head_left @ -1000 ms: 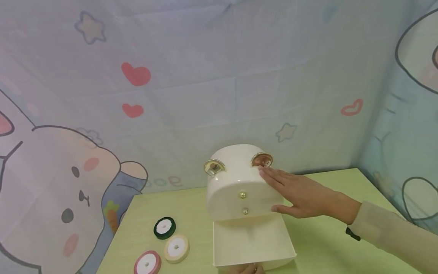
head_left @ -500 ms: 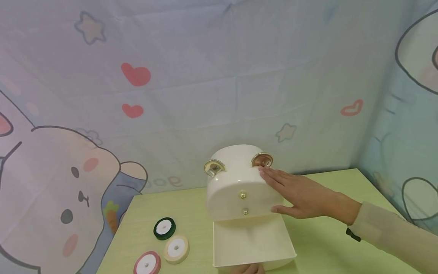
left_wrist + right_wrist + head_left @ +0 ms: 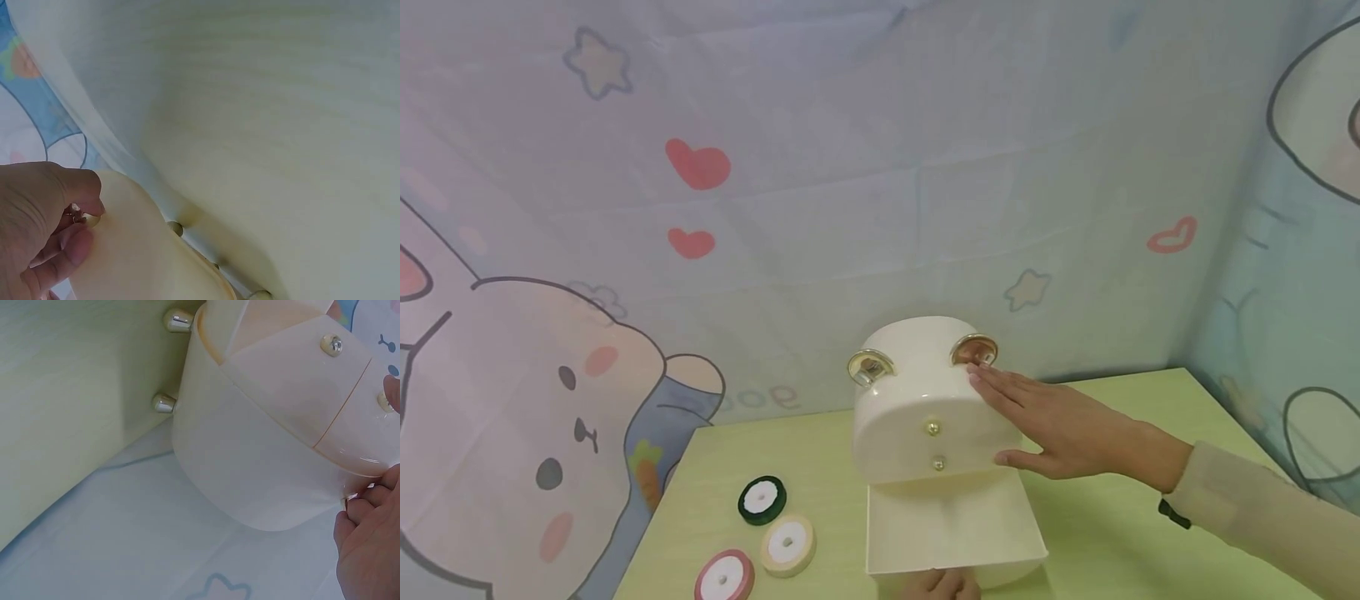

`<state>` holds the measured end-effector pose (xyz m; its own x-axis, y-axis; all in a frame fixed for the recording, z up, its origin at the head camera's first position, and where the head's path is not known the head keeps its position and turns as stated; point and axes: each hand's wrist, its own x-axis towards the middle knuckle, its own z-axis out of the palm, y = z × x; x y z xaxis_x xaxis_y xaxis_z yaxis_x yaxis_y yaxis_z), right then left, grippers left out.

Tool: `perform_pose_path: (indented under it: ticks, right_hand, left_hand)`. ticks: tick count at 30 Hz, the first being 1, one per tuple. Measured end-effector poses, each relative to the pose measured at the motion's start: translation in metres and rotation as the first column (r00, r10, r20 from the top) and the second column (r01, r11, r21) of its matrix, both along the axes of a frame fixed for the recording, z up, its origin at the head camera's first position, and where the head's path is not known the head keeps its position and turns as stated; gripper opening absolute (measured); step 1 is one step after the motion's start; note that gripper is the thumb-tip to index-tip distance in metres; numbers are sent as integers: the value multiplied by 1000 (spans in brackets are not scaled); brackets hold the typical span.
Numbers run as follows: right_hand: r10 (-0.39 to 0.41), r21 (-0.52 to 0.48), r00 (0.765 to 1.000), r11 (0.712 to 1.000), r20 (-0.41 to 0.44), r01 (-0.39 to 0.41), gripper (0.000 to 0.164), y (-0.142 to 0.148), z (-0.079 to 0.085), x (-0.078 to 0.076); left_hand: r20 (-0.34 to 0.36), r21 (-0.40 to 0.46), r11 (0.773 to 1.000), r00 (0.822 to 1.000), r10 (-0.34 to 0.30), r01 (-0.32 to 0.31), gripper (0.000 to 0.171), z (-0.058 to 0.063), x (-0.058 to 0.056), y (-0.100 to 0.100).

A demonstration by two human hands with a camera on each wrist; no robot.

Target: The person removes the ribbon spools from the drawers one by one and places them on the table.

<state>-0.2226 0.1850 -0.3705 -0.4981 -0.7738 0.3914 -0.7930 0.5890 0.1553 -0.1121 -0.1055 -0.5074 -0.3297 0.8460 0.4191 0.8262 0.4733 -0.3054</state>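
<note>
A rounded cream storage box with small gold knobs stands on the table, its bottom drawer pulled out toward me and bare inside. My left hand is at the drawer's front, partly cut off by the lower edge of the head view. In the left wrist view, its thumb and fingers pinch a round gold knob on the drawer front. My right hand rests on the box's right side, fingers extended, fingertips beside a gold ear-shaped fitting on top.
Left of the box lie three ribbon spools: dark green, cream and pink. A second gold fitting sits at the box's top left. Behind the light green table hangs a printed cloth backdrop.
The drawer's front edge has shifted slightly toward the box, and my left hand shows a little higher with it. My right hand has stayed in place.
</note>
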Motion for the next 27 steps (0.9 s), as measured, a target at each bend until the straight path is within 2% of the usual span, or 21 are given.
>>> perform_pose_path:
  ticks: [3,4,5,8,10,13,17,20,24,27]
  right_hand:
    - [3,-4,1000,1000,-2,-3,92,0,0,0]
    - [3,-5,1000,1000,-3,-3,92,0,0,0]
    - [3,-5,1000,1000,-3,-3,92,0,0,0]
    - [5,-5,1000,1000,-4,-5,92,0,-1,0]
    - [5,-6,1000,1000,-8,-5,92,0,-1,0]
    - [8,-9,1000,1000,-15,-8,92,-1,-1,0]
    - [13,-13,1000,1000,-18,-13,92,-1,-1,1]
    - [14,-13,1000,1000,-16,-14,92,-1,-1,1]
    - [11,-13,1000,1000,-15,-11,92,-1,-1,1]
    - [9,-17,1000,1000,-9,-9,93,0,-1,1]
  left_hand:
    - [62,-11,998,996,65,-64,28,7,0,-2]
    - [47,-38,997,996,72,-71,27,8,0,-3]
    - [30,-54,996,997,76,-74,27,9,-2,-4]
    - [-89,-115,992,995,44,-54,27,10,-8,-6]
    - [-163,-138,989,986,26,-49,30,10,-12,-7]
    - [-233,-181,982,972,12,-56,34,11,-17,-8]
    - [-303,-218,971,953,25,-95,43,14,-20,-7]
    - [-340,-201,973,940,35,-109,42,15,-23,-5]
    - [-390,-176,978,920,39,-116,31,14,-30,-2]
    - [-417,-187,973,908,47,-136,36,14,-35,-1]
